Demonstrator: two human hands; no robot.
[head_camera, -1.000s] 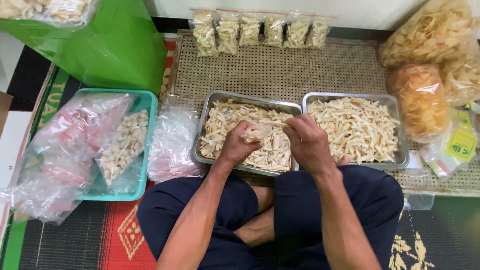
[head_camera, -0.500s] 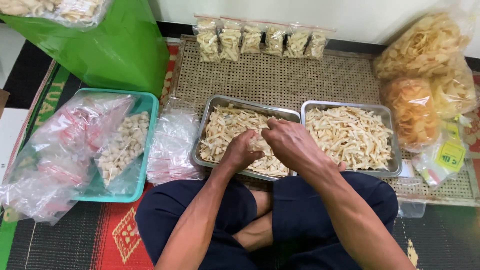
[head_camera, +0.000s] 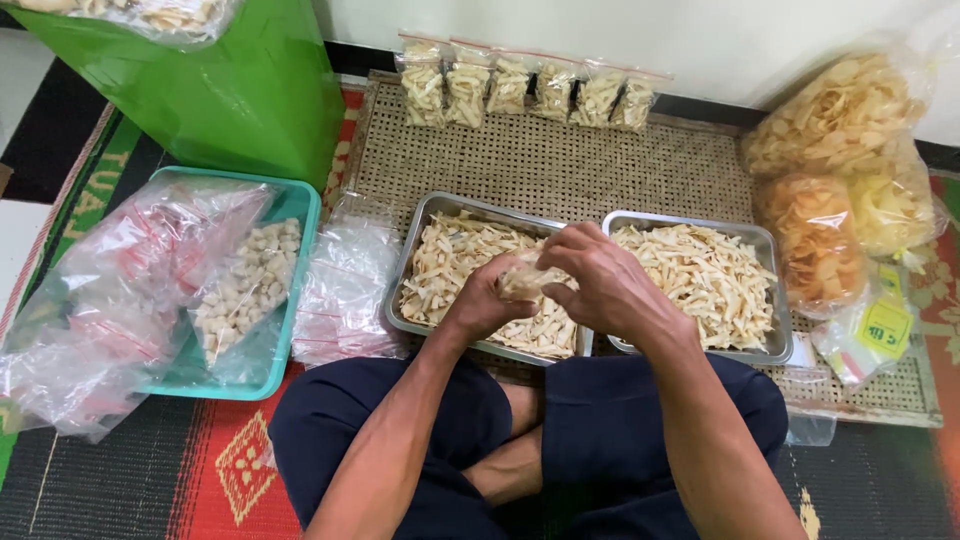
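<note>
My left hand (head_camera: 482, 303) and my right hand (head_camera: 598, 278) meet over the left metal tray (head_camera: 415, 240), both closed around a small clear bag of pale chip strips (head_camera: 525, 281). The bag is mostly hidden by my fingers. That tray holds a heap of the same pale strips, and a second metal tray (head_camera: 768, 248) just to its right is full of them too. Both trays sit on a woven mat (head_camera: 560, 170) in front of my crossed legs.
A row of several filled small bags (head_camera: 525, 85) lines the mat's far edge. Empty clear bags (head_camera: 345, 285) lie left of the trays. A teal basket (head_camera: 300, 215) with bagged pale pieces sits further left. A green bag (head_camera: 230, 90) stands at back left, large bags of crackers (head_camera: 840, 170) on the right.
My hands have drawn closer together and lifted slightly over the left tray, closing around the small bag. The view has shifted a little.
</note>
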